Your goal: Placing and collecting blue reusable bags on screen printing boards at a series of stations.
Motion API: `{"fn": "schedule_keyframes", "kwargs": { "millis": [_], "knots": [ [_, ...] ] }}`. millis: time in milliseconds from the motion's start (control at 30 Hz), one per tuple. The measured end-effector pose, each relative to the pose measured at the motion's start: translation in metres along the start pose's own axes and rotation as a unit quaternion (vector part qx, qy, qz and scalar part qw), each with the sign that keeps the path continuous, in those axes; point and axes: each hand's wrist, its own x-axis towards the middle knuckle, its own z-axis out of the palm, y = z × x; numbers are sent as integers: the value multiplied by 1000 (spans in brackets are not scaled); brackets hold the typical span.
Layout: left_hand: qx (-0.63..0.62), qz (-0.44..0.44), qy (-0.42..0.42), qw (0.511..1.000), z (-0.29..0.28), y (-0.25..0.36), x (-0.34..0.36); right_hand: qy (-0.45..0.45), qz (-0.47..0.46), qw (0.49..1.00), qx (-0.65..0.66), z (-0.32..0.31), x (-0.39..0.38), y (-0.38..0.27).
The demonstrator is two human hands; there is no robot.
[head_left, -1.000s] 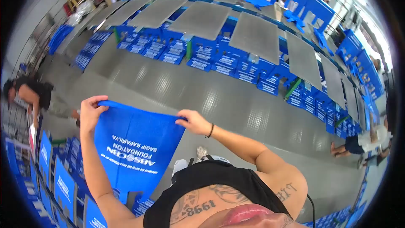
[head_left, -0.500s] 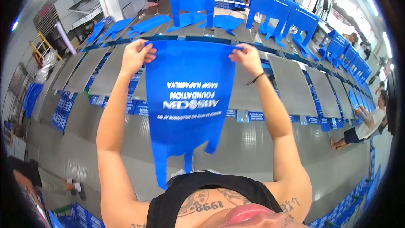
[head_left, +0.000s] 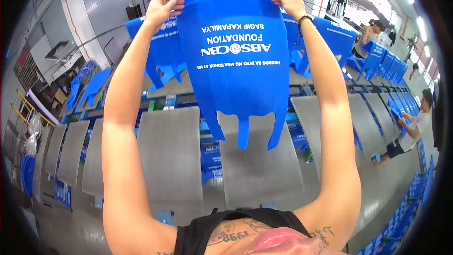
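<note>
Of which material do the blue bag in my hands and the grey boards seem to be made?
Blue bag: probably thin, matte non-woven fabric; it hangs with soft creases. Grey boards: dull, seemingly rigid, perhaps metal or coated wood; their flat, plain faces leave this open.

Left arm (head_left: 120,130) and right arm (head_left: 336,123) extend forward and upward, slightly bent; left hand (head_left: 162,10) and right hand (head_left: 291,4) stand nearly level, well apart; the fingers (head_left: 177,7) point inward, in a pinch grip.
</note>
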Motion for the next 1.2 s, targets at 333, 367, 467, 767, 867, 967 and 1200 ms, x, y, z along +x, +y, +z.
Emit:
{"fn": "schedule_keyframes", "kwargs": {
  "millis": [333,367,467,767,867,967,1200],
  "knots": [
    [57,18,31,998,-37,-29,145,8,10,977,-213,37,119,34],
    [38,20,33,999,-16,-24,167,-12,-14,923,-385,3,146,40],
    [-33,-11,32,999,-6,-47,198,66,12,993,-98,16,165,68],
    [188,-84,19,978,14,-39,175,-87,-91,857,-499,23,131,62],
    [234,132,7,963,9,-19,112,78,-269,909,-309,-32,82,61],
    [387,217,146,884,-40,-38,-8,-17,-79,997,-8,29,-98,5],
    [280,-141,392,865,-237,-143,-105,-248,191,938,146,94,-373,16]
  ]
}}
